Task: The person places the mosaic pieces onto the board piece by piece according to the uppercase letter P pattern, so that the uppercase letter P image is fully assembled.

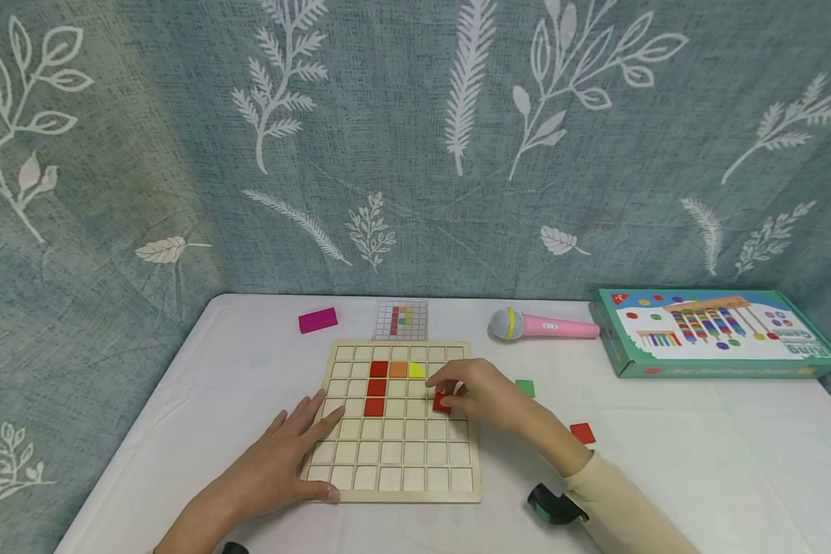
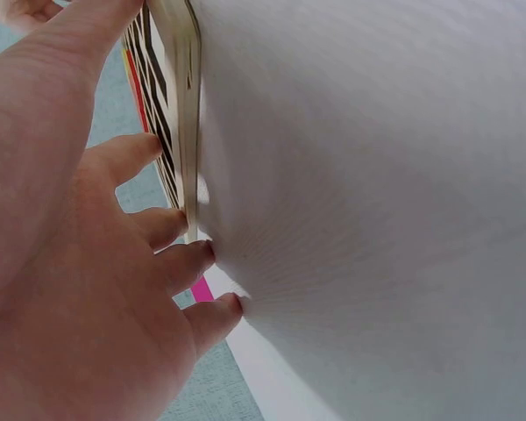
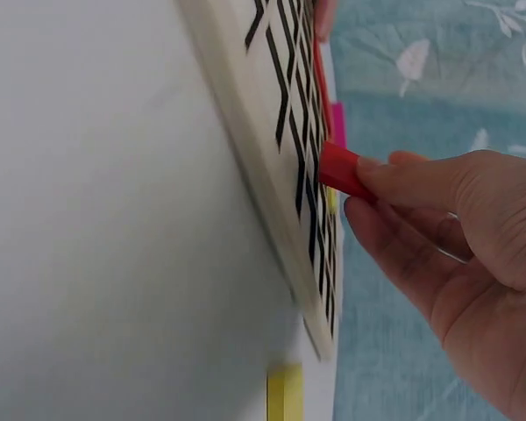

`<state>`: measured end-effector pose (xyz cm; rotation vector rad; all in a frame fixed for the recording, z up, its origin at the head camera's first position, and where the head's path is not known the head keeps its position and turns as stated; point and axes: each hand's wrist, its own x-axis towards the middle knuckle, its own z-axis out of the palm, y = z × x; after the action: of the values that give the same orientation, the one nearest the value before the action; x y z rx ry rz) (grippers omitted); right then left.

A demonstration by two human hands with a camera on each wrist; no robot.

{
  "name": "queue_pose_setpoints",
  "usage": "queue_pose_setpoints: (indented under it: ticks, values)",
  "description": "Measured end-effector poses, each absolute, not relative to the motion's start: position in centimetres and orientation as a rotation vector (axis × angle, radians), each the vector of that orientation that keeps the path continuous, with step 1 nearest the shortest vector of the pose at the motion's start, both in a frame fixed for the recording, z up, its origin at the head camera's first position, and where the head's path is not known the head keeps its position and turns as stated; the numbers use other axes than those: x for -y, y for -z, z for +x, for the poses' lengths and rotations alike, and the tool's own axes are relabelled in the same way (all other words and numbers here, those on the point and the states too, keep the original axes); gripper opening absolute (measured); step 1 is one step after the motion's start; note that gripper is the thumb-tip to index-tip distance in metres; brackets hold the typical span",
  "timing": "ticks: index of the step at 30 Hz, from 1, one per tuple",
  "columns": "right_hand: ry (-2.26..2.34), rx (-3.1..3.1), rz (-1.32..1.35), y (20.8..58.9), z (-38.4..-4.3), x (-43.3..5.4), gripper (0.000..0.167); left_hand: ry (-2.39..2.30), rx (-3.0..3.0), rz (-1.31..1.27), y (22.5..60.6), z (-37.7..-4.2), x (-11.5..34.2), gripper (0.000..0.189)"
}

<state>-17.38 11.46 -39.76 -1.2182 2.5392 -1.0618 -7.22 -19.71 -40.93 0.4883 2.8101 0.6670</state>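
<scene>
A wooden grid board (image 1: pixel 391 496) lies on the white table. Three red square tiles (image 1: pixel 375 407) stand in a column in its cells, with an orange tile (image 1: pixel 398 370) and a partly yellow tile (image 1: pixel 416 371) to the right of the top one. Thumb and fingers of my right hand (image 1: pixel 488 394) pinch another red tile (image 3: pixel 340 167) above the board's right part. My left hand (image 1: pixel 280 458) rests with spread fingers at the board's left edge, thumb at the lower left corner and some fingertips on the table.
Behind the board lie a small pattern card (image 1: pixel 418 322) and a magenta block (image 1: pixel 318 320). A pink toy microphone (image 1: pixel 554 327) and a green toy box (image 1: pixel 720 335) are at the back right. Green (image 1: pixel 525 388) and red (image 1: pixel 582 433) loose tiles lie by my right forearm.
</scene>
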Motion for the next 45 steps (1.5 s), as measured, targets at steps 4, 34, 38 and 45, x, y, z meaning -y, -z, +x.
queue_pose_setpoints:
  ticks: [4,34,38,45]
  values:
    - [1.061,-2.504,-1.236,40.0,-17.1,-9.7,0.024,-0.668,-2.809,0.488,41.0,-7.2,19.7,0.110]
    - [0.912,-2.477,-1.288,40.6,-15.7,-2.5,0.021,-0.651,-2.785,0.481,40.6,-7.4,19.8,0.110]
    - [0.917,-2.500,-1.271,40.6,-15.6,-2.4,0.020,-0.642,-2.785,0.467,40.6,-7.4,19.8,0.110]
    - [0.899,-2.515,-1.238,40.8,-15.3,-2.3,0.021,-0.656,-2.788,0.483,40.8,-7.3,19.9,0.110]
